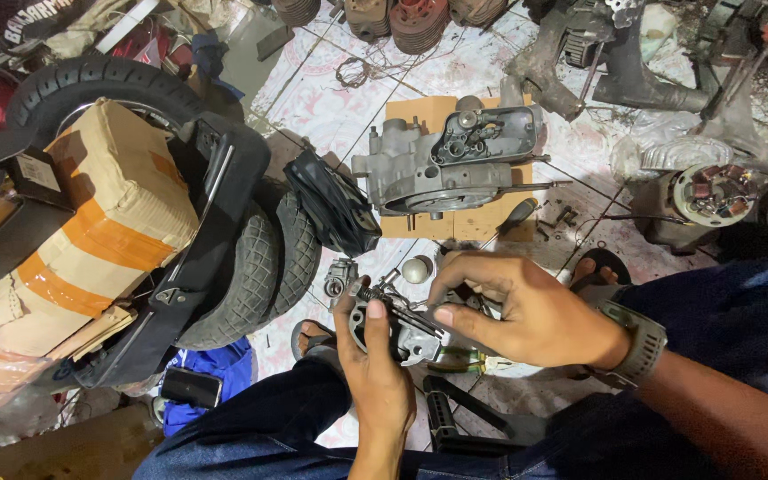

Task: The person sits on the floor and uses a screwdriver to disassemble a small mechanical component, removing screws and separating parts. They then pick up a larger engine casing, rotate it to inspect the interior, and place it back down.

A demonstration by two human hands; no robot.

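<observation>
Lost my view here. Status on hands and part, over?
Left hand grips small metal engine part. Right hand pinches its top. Engine case on cardboard ahead, tyres left.

My left hand covers the lower half of the metal part, so its full shape cannot be told; my right hand hides the part's far end and whatever my fingertips pinch there. My left forearm runs off the bottom edge. The tyre is half hidden by the taped box. The finned cylinders are cut by the top edge. The small bits beside the cardboard are too small to tell.
</observation>
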